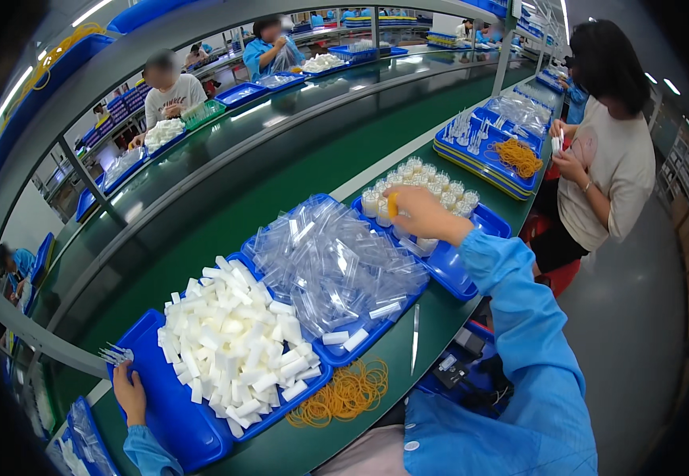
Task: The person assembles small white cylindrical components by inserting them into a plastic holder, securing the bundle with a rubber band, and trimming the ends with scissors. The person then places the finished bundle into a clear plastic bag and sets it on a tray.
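Note:
At the lower left, my left hand (pixel 130 394) is closed on a bundle of thin-tipped clear plastic pieces (pixel 116 354), above the bare end of a blue tray (pixel 176 420). White foam-like cylinders (pixel 233 341) are heaped beside it. My right hand (pixel 424 213) reaches over upright bundles of clear tubes with cream contents (pixel 440 189). Its fingers bend down around a bundle at the near left of the group, their tips partly hidden. An orange finger cot (pixel 393 205) covers one finger. Clear plastic sleeves (pixel 336 266) fill the tray between my hands.
Loose rubber bands (pixel 343 394) and metal tweezers (pixel 415 341) lie along the near edge of the green bench (pixel 392 357). Stacked trays (pixel 483 170) hold more bundles and bands at the right. A person (pixel 602 143) stands there; others work across the conveyor (pixel 305 151).

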A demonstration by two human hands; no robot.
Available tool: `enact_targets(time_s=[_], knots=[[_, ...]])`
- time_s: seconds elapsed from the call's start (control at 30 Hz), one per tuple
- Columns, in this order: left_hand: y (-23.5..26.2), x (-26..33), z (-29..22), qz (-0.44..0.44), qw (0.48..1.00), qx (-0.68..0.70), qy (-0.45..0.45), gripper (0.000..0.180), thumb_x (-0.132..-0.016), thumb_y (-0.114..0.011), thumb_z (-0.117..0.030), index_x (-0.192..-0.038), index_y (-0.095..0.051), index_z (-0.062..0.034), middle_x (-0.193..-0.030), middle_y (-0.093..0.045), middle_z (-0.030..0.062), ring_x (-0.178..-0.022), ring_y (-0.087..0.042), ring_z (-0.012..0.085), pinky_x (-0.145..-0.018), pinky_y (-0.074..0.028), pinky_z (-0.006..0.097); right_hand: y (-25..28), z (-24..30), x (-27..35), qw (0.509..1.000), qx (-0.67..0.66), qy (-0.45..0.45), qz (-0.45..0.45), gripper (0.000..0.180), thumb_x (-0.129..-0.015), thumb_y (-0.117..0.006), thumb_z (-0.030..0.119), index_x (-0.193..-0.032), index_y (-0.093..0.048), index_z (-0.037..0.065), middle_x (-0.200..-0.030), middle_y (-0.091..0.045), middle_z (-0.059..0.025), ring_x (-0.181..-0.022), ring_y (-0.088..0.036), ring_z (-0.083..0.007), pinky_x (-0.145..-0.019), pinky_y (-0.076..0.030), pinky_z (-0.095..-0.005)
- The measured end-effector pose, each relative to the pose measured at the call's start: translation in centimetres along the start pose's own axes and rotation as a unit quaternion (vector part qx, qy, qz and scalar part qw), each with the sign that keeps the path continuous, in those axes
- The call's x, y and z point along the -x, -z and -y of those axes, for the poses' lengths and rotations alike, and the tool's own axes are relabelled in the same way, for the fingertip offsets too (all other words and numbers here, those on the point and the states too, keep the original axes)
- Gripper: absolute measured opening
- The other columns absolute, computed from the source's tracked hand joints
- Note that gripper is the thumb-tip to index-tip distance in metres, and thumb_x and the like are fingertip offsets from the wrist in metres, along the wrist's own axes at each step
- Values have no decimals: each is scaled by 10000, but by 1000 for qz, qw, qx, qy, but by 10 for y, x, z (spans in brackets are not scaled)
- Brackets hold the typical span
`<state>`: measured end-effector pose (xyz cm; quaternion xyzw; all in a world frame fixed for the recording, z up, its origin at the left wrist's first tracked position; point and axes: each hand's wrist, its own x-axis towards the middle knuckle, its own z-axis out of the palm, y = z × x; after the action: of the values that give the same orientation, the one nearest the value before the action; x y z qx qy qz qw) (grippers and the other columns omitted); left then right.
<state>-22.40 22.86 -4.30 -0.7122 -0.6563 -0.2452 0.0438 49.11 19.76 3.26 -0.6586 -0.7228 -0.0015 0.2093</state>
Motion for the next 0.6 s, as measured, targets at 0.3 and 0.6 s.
enact_targets(time_s=[0.3,0.6], knots=[[-3,-18,6,-58,998,13,8,317,-755,-613,17,-1057,-548,-52,-1005,-555,113,-888,-582,298,-764,-469,370,27,30,25,998,42,-29,21,127,-759,-615,161,-787,-645,41,-759,-642,-145,-743,-621,-337,-661,-487,-408],[1,-22,0,-103,991,-84,30,146,-799,-610,-70,-924,-535,-63,-894,-528,108,-768,-556,294,-685,-447,399,-16,14,39,941,315,84,85,89,-714,-622,111,-743,-706,121,-735,-677,-80,-731,-671,-243,-589,-496,-366]])
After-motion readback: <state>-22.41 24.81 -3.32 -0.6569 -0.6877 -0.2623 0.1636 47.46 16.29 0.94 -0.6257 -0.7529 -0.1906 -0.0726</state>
